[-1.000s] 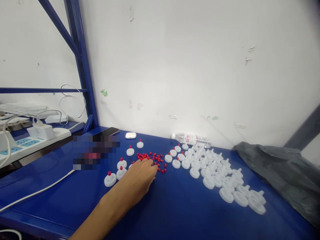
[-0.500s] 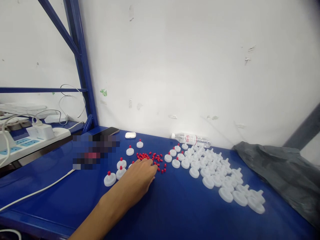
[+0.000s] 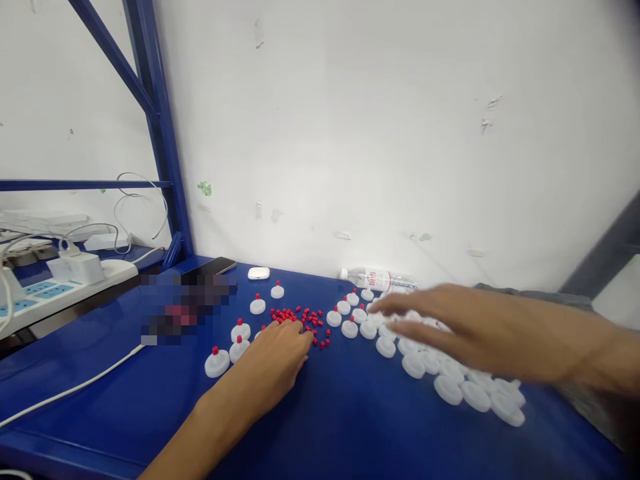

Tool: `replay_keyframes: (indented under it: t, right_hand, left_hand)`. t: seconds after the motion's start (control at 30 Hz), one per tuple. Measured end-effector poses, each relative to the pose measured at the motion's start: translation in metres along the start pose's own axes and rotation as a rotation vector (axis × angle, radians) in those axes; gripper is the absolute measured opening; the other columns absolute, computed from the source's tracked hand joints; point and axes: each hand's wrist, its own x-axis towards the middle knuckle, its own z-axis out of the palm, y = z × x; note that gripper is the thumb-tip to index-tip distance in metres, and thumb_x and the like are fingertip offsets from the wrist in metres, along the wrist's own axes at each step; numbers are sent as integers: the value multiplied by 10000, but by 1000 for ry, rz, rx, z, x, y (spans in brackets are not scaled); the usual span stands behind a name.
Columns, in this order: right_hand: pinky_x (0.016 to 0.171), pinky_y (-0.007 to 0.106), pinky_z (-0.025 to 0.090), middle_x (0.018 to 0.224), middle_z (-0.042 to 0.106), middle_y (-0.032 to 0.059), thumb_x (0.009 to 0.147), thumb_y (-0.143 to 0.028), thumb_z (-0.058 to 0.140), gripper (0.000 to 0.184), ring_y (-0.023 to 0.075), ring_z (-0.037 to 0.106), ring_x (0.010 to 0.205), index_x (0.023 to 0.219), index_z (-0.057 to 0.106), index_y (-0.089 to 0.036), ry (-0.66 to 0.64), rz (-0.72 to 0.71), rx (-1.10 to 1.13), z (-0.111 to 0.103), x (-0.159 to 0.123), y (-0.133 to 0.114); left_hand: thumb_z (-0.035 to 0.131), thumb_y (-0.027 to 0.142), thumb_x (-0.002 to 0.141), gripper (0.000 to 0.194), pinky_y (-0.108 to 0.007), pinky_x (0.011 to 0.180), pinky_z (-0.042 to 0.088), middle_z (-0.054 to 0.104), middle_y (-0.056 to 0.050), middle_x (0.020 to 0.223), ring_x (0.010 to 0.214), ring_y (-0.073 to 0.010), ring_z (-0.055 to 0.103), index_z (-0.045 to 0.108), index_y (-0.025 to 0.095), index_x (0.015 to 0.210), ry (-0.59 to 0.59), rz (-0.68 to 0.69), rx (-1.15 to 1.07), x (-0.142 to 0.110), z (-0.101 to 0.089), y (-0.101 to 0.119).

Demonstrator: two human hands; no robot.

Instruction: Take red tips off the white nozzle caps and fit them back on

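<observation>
My left hand (image 3: 285, 350) rests low over a scattered pile of small red caps (image 3: 285, 315). Its fingers are curled down together, and their tips are hidden, so anything in them cannot be made out. My right hand (image 3: 450, 327), slightly blurred, reaches in over a cluster of white round-based plastic nozzles (image 3: 413, 365). Its fingers point left with a gap between them, and nothing shows in its grasp. Several white pieces topped with red caps (image 3: 217, 363) stand left of the pile. More red-topped ones (image 3: 350, 327) stand at the near-left edge of the cluster.
A clear bottle (image 3: 377, 279) lies along the wall. A white earbud case (image 3: 259, 273) and a phone (image 3: 220, 266) lie at the back left. A white cable (image 3: 75, 385) crosses the blue table (image 3: 345, 427). A dark plastic bag (image 3: 595, 413) is at right, partly covered by my arm.
My right hand has come in from the right and now covers part of the white cluster. My left hand stays at the red caps. The view has shifted slightly.
</observation>
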Motion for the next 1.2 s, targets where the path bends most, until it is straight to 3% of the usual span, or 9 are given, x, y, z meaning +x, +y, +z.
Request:
replay_keyframes:
  t: [0.1,0.2,0.3,0.43,0.57,0.7,0.87,1.03,1.2]
  right_hand:
    - [1069,508,458,1317,711,119,1035,-625,383,586,365,639,1215,1315,713,-230,-34,33,-370,8,58,26]
    - [1036,477,477,1298,714,143,1061,-615,222,684,342,660,1185,1371,653,-184,-62,81,-407,26,92,63]
    - [1042,468,473,1355,685,142,1064,-606,141,724,342,628,1250,1391,631,-186,-51,93,-402,39,99,88]
    - [999,448,489,1270,726,132,1072,-574,159,689,331,667,1176,1304,683,-192,-13,79,-413,41,98,96]
    - [947,452,482,1120,759,138,1079,-536,223,605,328,691,1057,1210,701,-189,119,49,-443,36,100,85]
    - [848,389,496,1108,753,87,1035,-513,486,347,272,692,983,1141,669,-238,308,-106,-395,32,96,57]
    - [751,317,480,1014,720,7,1010,-324,601,118,190,665,856,1095,550,-260,217,-404,-266,42,78,12]
    - [730,310,463,996,682,10,988,-228,599,156,177,630,792,1091,483,-248,159,-507,-293,55,64,-16]
    - [731,313,471,1024,672,13,1006,-231,577,132,163,613,755,1073,465,-250,183,-551,-279,58,60,-20]
  left_hand:
    - [465,159,990,193,-438,800,534,726,-72,1015,920,-291,683,637,220,930,25,-1,6,2,1,0]
    - [428,164,999,214,-438,768,535,729,-57,962,880,-293,689,618,230,925,65,17,10,4,3,-1]
    - [432,160,1000,214,-423,764,541,726,-49,958,867,-280,696,615,234,915,92,50,21,5,6,-3]
    - [445,132,1005,234,-399,786,558,729,-51,1000,908,-266,709,650,230,946,144,83,61,8,8,-5]
    - [442,156,1032,258,-392,763,579,740,-52,1025,931,-270,721,689,233,1033,241,57,142,9,-1,-3]
    - [441,211,1054,254,-362,697,594,753,-39,1059,928,-259,749,684,244,1116,438,-22,109,6,-9,-2]
    - [458,255,1060,247,-334,687,605,776,-35,1112,851,-227,769,668,233,1188,729,-2,53,3,-6,-7]
    - [491,187,1032,230,-284,559,569,777,-23,1066,725,-199,766,692,245,1130,761,79,101,3,-5,-6]
    - [561,97,966,282,-274,479,530,770,-3,1049,715,-199,768,685,257,1162,740,106,123,3,-4,-6]
